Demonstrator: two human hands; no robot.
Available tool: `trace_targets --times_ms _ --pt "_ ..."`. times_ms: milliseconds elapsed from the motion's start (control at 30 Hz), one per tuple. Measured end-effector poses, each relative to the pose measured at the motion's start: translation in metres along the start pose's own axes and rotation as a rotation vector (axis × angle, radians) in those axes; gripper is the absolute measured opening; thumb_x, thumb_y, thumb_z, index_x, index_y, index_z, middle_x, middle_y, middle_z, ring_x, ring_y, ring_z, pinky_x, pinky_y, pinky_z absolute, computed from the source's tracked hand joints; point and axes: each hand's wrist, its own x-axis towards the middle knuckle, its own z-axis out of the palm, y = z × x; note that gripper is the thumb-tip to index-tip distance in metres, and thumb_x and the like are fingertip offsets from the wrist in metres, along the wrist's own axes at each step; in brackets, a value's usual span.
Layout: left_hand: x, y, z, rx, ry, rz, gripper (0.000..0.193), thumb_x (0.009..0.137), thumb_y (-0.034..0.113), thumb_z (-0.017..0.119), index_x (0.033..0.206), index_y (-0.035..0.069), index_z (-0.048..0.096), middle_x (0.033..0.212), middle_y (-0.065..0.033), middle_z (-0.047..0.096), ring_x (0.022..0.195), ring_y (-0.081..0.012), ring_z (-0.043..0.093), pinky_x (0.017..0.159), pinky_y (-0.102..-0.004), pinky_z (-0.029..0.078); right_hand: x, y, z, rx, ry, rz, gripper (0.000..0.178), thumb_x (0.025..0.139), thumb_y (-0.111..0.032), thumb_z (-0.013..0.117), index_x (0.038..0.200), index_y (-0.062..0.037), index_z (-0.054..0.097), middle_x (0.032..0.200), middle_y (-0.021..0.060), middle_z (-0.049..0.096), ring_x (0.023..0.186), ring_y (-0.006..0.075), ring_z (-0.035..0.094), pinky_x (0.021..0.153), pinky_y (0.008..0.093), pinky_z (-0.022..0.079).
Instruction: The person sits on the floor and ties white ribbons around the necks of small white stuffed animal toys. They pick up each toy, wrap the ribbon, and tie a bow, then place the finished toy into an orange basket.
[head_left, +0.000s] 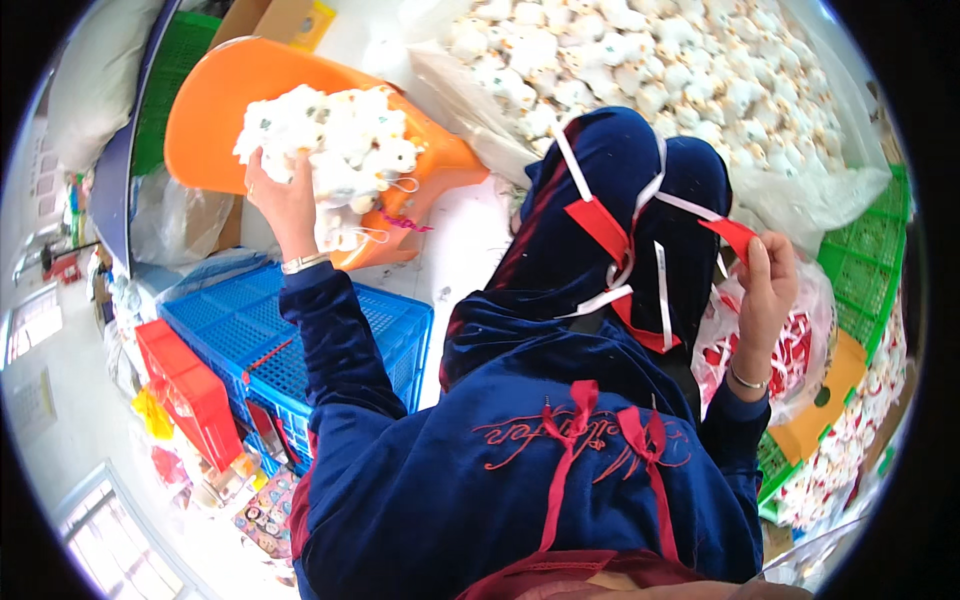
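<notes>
My left hand (283, 198), fingers spread, rests at the near-left side of a heap of small white plush toys (335, 140). The heap fills an orange plastic chair (205, 120), and thin loops hang from some toys at its edge. Out to the right, my right hand (768, 285) pinches a red fabric piece (732, 236) with a white strip attached. More red pieces (600, 228) with white ribbons (662, 290) lie across my lap. Beside my right hand is a clear plastic bag (800, 345) of red and white pieces.
A large clear bag (850, 195) of white plush toys lies beyond my knees. Blue crates (225, 310) and a red box (185, 395) stand at left. Green crates (865, 270) and a cardboard piece (825, 400) sit at right, near more red and white items (850, 450).
</notes>
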Motion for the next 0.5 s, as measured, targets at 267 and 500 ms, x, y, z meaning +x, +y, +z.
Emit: trace_targets --times_ms 267,500 --pt "0.054 0.031 0.017 0.305 -0.111 0.001 0.106 0.074 0.036 0.087 0.156 0.0 0.03 0.146 -0.0329 0.047 0.147 -0.0509 0.029 0.12 -0.0481 0.031 0.003 -0.003 0.01 -0.062 -0.035 -0.01 0.009 0.105 -0.011 0.061 0.098 -0.0064 0.057 0.076 -0.0054 0.053 0.064 0.001 0.042 0.056 0.0175 0.03" --pt "0.085 -0.014 0.031 0.069 -0.007 -0.013 0.091 0.074 0.02 0.084 0.15 -0.002 0.038 0.134 -0.0336 0.055 0.119 -0.0433 0.061 0.104 -0.0469 0.049 0.002 -0.003 0.007 -0.068 -0.044 -0.019 0.009 0.105 -0.012 0.062 0.099 -0.0059 0.057 0.077 -0.0051 0.054 0.063 0.0013 0.041 0.056 0.018 0.029"
